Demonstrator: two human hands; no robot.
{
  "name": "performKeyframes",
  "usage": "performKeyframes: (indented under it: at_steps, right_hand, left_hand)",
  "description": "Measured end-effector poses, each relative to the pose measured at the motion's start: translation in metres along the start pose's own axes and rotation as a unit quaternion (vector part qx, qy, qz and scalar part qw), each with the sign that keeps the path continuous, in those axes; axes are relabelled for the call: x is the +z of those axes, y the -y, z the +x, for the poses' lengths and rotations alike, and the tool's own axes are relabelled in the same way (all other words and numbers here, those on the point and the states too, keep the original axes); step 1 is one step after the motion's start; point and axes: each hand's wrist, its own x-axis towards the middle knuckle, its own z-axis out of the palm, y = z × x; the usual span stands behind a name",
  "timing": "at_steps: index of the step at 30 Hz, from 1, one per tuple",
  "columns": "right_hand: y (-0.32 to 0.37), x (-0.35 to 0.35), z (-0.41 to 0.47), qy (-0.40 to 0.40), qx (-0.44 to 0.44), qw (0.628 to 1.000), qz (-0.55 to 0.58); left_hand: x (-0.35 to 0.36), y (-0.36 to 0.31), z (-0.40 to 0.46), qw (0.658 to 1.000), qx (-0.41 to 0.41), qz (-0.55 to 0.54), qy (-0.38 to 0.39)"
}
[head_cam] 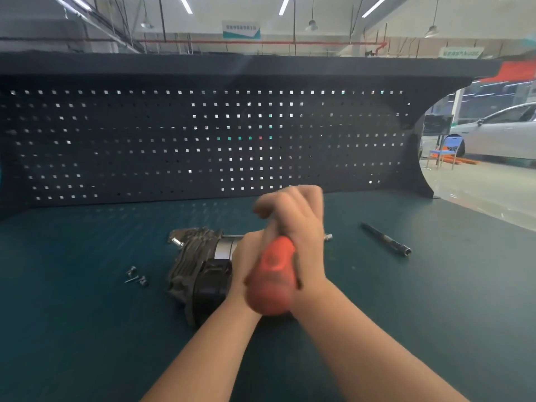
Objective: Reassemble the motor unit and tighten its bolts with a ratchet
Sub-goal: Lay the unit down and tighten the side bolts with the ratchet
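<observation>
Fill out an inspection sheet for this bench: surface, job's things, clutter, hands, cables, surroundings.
Surface: dark green bench mat, backed by a black pegboard with nothing hung on it.
Job's things: motor unit lying on the mat; orange-handled tool above it, blurred; loose bolts left of the motor.
Clutter: black extension bar lying to the right, apart from the motor.
Hands: right hand grips the tool above its orange handle; left hand is at the motor beside the handle, grip unclear.
Cables: nothing seen on the bench.
Surroundings: workshop hall, white car and blue chair at right.
</observation>
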Motion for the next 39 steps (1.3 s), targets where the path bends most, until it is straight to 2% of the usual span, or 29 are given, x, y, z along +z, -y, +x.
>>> performKeyframes:
  at_steps: [2, 4, 6, 9, 10, 11, 14, 16, 18, 20, 22, 24, 27, 28, 30, 32, 34, 36, 38, 39]
  right_hand:
    - [-0.006, -0.003, 0.004, 0.04, -0.026, 0.998, -0.04]
    - [-0.021, -0.016, 0.007, 0.03, 0.016, 0.999, -0.031]
    - [-0.04, -0.035, 0.009, 0.001, 0.096, 0.995, 0.026]
    - [-0.06, -0.053, 0.017, 0.0, 0.291, 0.951, 0.108]
    - [-0.059, -0.052, 0.019, 0.008, 0.311, 0.943, 0.118]
    - [-0.054, -0.048, 0.02, 0.0, 0.306, 0.944, 0.123]
    - [-0.024, -0.025, 0.013, -0.043, 0.214, 0.968, 0.125]
    - [-0.004, -0.011, 0.005, 0.018, 0.106, 0.992, 0.062]
    - [0.001, -0.005, 0.0, 0.092, -0.012, 0.995, -0.041]
    - [-0.008, -0.01, 0.006, 0.113, -0.047, 0.988, -0.094]
    - [-0.023, -0.022, 0.01, 0.086, 0.011, 0.994, -0.072]
    - [-0.042, -0.04, 0.013, 0.039, 0.137, 0.99, 0.008]
    - [-0.06, -0.056, 0.022, 0.049, 0.315, 0.944, 0.085]
    - [-0.059, -0.055, 0.023, 0.052, 0.337, 0.936, 0.09]
    - [-0.047, -0.044, 0.023, 0.014, 0.312, 0.945, 0.094]
    - [-0.021, -0.025, 0.016, 0.003, 0.235, 0.969, 0.08]
    - [0.003, -0.01, 0.007, 0.062, 0.132, 0.989, 0.024]
    - [0.008, -0.006, 0.002, 0.119, 0.041, 0.99, -0.063]
    - [-0.004, -0.013, 0.007, 0.133, 0.001, 0.985, -0.114]
    - [-0.012, -0.019, 0.01, 0.121, 0.01, 0.986, -0.111]
  left_hand:
    - [-0.001, 0.002, 0.003, 1.0, 0.0, 0.027, 0.004]
    - [-0.001, 0.0, 0.004, 0.999, -0.021, 0.016, 0.023]
    - [-0.001, -0.004, 0.004, 0.998, -0.026, -0.031, 0.038]
    - [-0.002, -0.003, 0.002, 0.999, -0.019, -0.025, 0.041]
    - [-0.002, -0.002, 0.002, 0.999, -0.021, -0.019, 0.037]
    - [-0.001, -0.002, 0.003, 0.999, -0.026, -0.019, 0.031]
    - [0.0, -0.005, 0.002, 0.999, -0.04, -0.018, 0.02]
    - [0.0, 0.002, 0.002, 0.999, -0.049, -0.007, 0.011]
    - [-0.001, 0.008, 0.002, 0.998, -0.056, -0.016, 0.005]
    - [0.0, 0.007, 0.002, 1.0, -0.016, -0.007, 0.002]
    - [0.001, 0.001, 0.003, 1.0, -0.002, 0.008, 0.012]
    - [0.001, -0.002, 0.004, 1.0, -0.014, 0.014, 0.019]
    - [0.003, 0.0, 0.002, 0.999, -0.019, 0.031, -0.005]
    - [0.004, -0.001, 0.001, 0.999, -0.017, 0.033, -0.012]
    - [0.004, -0.004, 0.001, 0.999, -0.015, 0.029, -0.023]
    - [0.004, -0.002, 0.001, 0.998, -0.011, 0.056, -0.035]
    - [0.002, 0.0, -0.001, 0.995, -0.011, 0.095, -0.04]
    - [0.001, -0.001, -0.001, 0.994, -0.006, 0.106, -0.031]
    - [0.001, -0.004, 0.0, 0.991, 0.008, 0.134, -0.017]
    - [0.0, -0.004, 0.001, 0.988, 0.012, 0.152, -0.01]
